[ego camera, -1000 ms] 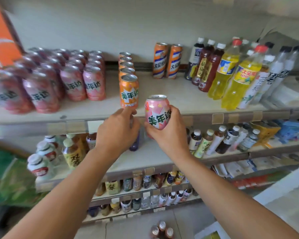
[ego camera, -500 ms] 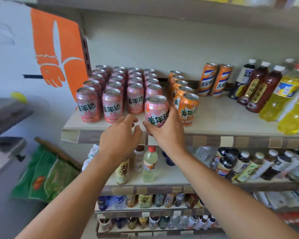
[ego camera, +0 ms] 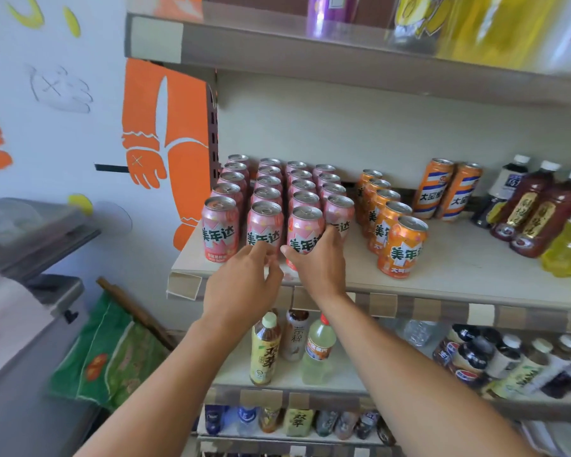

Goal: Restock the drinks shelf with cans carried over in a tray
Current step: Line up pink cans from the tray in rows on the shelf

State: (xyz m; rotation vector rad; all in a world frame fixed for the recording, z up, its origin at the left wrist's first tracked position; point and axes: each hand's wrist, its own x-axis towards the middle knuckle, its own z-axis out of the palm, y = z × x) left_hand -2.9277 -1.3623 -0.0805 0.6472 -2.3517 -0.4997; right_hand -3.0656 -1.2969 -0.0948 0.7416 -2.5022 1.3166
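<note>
A pink can point(ego camera: 305, 230) stands at the front of the third row of pink cans point(ego camera: 271, 192) on the drinks shelf point(ego camera: 442, 285). My right hand point(ego camera: 320, 262) is wrapped around its lower half, thumb on its left side. My left hand point(ego camera: 244, 285) hovers just left of it, below the front of the second row, fingers curled and apart, holding nothing. A single row of orange cans point(ego camera: 389, 222) stands to the right. The tray is out of view.
Two tall orange cans point(ego camera: 449, 189) and dark and yellow bottles point(ego camera: 541, 219) fill the shelf's right side. A shelf point(ego camera: 343, 51) hangs overhead. Bottles point(ego camera: 266, 347) crowd the shelves below. A grey counter point(ego camera: 20, 291) and green bag point(ego camera: 112, 351) are at left.
My right hand has carried the pink can left along the shelf and set it down at the front of the third pink row. My left hand followed alongside.
</note>
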